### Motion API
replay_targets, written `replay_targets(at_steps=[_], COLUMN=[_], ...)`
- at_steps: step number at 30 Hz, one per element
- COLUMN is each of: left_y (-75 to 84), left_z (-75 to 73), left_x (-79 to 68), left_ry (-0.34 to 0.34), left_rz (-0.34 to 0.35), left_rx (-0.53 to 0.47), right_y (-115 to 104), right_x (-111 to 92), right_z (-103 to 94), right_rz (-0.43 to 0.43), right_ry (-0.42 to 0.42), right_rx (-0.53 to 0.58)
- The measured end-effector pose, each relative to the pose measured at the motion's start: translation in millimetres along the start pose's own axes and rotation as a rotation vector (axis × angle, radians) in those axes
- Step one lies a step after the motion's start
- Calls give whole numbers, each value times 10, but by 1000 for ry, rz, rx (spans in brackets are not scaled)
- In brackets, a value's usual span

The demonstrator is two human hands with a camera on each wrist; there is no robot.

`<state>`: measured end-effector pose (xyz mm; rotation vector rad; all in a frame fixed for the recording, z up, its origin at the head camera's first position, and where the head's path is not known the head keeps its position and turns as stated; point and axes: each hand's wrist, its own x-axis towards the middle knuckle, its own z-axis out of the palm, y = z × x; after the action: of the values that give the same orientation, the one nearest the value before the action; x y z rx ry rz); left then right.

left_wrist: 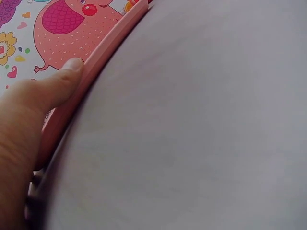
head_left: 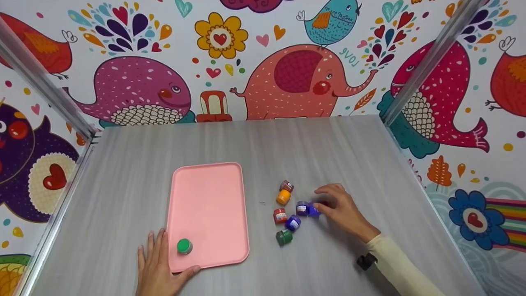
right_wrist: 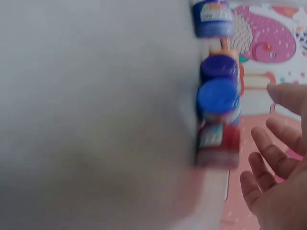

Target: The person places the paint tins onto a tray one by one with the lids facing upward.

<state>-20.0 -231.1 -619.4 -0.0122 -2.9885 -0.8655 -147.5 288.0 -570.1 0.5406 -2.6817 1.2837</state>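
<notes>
My left hand [head_left: 156, 265] lies at the near left corner of a pink tray [head_left: 209, 205], straight fingers along its side and thumb on its near edge. In the left wrist view that thumb touches the tray's rim [left_wrist: 103, 52]. A small paint jar with a green lid [head_left: 184, 246] stands on the tray. Over the right end of the loose paint jars is my right hand [head_left: 343, 211], fingers spread and loosely bent, holding nothing. Nearest it are a blue jar [right_wrist: 218, 98] and a dark red jar [right_wrist: 219, 148], the latter mostly hidden by the hand in the head view.
Between tray and right hand lie more jars: brown [head_left: 287, 186], orange [head_left: 283, 197], red [head_left: 280, 216], purple [head_left: 302, 208], another blue jar [head_left: 293, 223] and dark green [head_left: 284, 237]. The grey table [head_left: 263, 144] meets patterned walls at the back and sides.
</notes>
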Motion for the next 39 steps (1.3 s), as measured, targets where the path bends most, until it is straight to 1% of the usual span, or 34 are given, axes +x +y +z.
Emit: replay_targets(at_steps=[4,8,11,16,19,23,25,29,31,34,39], left_y=[-8,-18,-22,-17,-10,-10,-16,-27,-26,-15,-1], left_z=[5,8,1,-3,3,10,14,21,20,14,19], left_x=[6,3,0,3,9,12,3,-23,-28,-21,-8], left_ry=[9,14,8,-11,-3,19,26,35,40,36,38], left_rz=[16,28,21,5,13,25,30,34,33,29,27], left_rx=[-11,-10,-11,-16,-9,0,0,-4,-5,0,-1], right_y=[127,242,310,379,409,443,462,495,504,495,461], right_x=[-102,-173,-203,-232,-238,-232,-224,-198,-180,-170,-183], right_z=[-77,-113,-112,-88,-94,-96,-79,-37,-31,-55,-117], right_rz=[19,56,74,62,73,106,98,48,36,74,176], right_ry=[50,88,81,52,34,14,14,32,32,11,-23], right_rx=[12,39,70,71,67,94,97,94,93,107,145])
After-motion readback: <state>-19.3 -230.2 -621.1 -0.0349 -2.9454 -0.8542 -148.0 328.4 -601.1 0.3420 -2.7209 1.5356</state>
